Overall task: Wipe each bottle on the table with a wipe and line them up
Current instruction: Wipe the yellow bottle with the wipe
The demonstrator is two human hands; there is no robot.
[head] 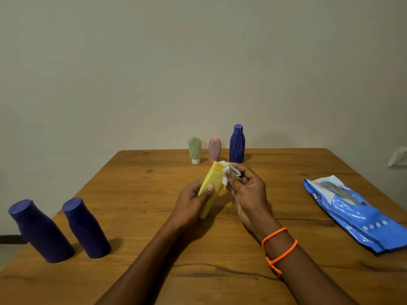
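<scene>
While gripped mid-body by left hand (193, 199), yellow bottle (211, 190) held above table (136, 194), long axis tilted up and away, top end just left of right hand (246, 190). Right fingers pinching wipe (229, 173) against bottle's upper right side; likely wiping down along that axis next.

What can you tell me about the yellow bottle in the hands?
The yellow bottle is a flattish, boxy bottle that looks like smooth plastic, plain with no label showing. It is held up over the wooden table, tilted with its top end pointing away and slightly right. The left hand grips its lower half, thumb across the front. The right hand presses a crumpled white wipe against its top end. Its cap cannot be made out.
</scene>
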